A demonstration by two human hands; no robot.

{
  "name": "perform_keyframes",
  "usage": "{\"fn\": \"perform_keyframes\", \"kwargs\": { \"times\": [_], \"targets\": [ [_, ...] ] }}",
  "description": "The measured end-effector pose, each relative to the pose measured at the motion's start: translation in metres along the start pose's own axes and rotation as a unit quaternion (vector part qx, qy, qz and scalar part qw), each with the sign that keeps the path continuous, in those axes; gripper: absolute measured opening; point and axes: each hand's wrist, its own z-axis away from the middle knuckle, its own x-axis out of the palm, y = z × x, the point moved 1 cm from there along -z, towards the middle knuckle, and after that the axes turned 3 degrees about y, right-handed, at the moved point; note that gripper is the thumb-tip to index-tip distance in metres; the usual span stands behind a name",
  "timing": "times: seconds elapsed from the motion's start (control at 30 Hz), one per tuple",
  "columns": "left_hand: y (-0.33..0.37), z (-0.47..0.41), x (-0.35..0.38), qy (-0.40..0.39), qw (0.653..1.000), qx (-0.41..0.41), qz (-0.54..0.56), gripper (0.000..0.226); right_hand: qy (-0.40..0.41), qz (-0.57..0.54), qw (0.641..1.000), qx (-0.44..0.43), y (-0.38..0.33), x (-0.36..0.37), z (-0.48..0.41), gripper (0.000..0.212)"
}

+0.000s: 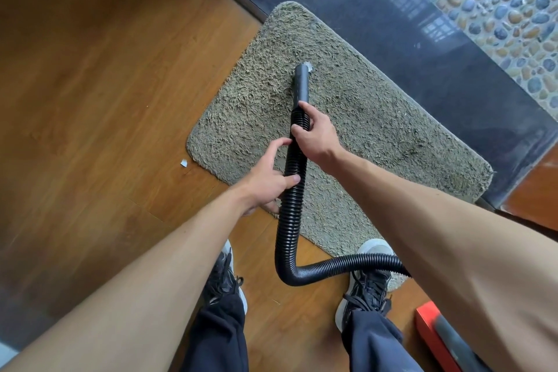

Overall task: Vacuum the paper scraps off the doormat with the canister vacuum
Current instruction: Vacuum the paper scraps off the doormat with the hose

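A shaggy grey-beige doormat (pixel 362 118) lies on the wooden floor against a dark stone threshold. The black ribbed vacuum hose (pixel 290 208) rises from the lower right and ends in a smooth black nozzle (pixel 302 81) that rests on the mat. A pale paper scrap (pixel 308 65) sits right at the nozzle's mouth. My right hand (pixel 314 136) grips the hose just behind the nozzle. My left hand (pixel 268 181) holds the hose lower down, thumb on top. One small white paper scrap (pixel 184 163) lies on the wood just off the mat's left corner.
My two dark sneakers (pixel 367 284) stand at the mat's near edge. A red and grey piece, perhaps the canister (pixel 434 338), shows at the lower right. The dark threshold (pixel 422 39) and a pebble floor (pixel 498 3) lie beyond the mat.
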Motion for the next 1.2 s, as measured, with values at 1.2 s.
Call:
{"fn": "perform_keyframes", "kwargs": {
  "times": [1.2],
  "targets": [
    [0.010, -0.004, 0.011, -0.036, 0.999, -0.001, -0.014, 0.070, 0.018, -0.087, 0.995, 0.047, 0.015, -0.016, 0.001, 0.066]
  ]
}}
